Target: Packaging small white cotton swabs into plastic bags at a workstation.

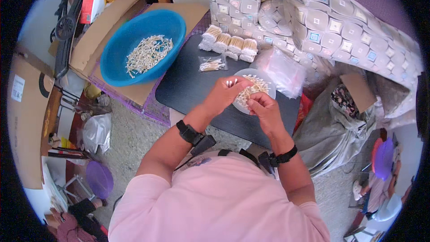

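My left hand (224,93) is closed round a few cotton swabs (231,83), whose white tips stick out between the fingers. It hovers at the left side of a whitish bowl (272,87) heaped with loose swabs (255,84). Over the bowl's near right part, the fingers of my right hand (265,110) are pinched together; whatever they hold is too small to make out. Behind the bowl lies a small clear bag of swabs (212,64). Several bundles of swabs (228,45) stand in a row at the back of the black table (183,83).
A large blue basin (109,58) with many loose swabs stands on cardboard at the left. Clear plastic bags (284,71) lie right of the bowl, beside patterned cushions (331,22). Grey cloth (322,130) hangs at the right. Other people show at both lower edges.
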`<state>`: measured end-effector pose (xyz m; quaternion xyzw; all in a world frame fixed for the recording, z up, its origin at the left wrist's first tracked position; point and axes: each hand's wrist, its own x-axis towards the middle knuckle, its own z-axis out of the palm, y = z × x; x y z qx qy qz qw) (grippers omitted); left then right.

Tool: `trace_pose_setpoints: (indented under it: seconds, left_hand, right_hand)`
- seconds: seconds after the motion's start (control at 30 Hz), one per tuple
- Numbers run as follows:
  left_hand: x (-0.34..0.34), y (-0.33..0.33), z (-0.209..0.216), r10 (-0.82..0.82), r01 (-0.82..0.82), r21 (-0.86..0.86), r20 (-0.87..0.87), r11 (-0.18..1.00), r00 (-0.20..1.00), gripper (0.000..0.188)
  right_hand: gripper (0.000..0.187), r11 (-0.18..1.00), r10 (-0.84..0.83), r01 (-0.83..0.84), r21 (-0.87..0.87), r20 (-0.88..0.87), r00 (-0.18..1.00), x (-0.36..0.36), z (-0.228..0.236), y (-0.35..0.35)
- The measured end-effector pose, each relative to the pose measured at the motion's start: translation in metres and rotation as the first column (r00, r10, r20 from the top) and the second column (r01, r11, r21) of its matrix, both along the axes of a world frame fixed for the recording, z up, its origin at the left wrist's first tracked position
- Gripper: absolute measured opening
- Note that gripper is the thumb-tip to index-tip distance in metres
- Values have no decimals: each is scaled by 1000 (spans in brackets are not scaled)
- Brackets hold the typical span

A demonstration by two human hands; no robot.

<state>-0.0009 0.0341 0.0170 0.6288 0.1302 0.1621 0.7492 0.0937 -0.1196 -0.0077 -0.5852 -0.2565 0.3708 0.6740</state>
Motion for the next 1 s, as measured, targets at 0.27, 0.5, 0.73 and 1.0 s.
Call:
trace_pose_setpoints:
  seconds: [0.27,0.5,0.73,1.0]
  left_hand:
    - [-9,-12,-14,64,-39,344,-62,938,996,18]
    - [-16,-29,-19,-85,126,297,-146,947,986,11]
    - [-19,-31,-10,-78,101,201,-115,974,990,12]
    - [-14,-36,-5,-99,101,79,-32,992,995,30]
  right_hand:
    - [10,984,-177,166,72,205,963,5,19,-14]
    - [9,988,-75,40,149,234,969,2,22,-16]
    - [11,996,-35,-5,93,430,902,2,10,-22]
    - [10,997,65,-51,-55,292,954,-15,11,-21]
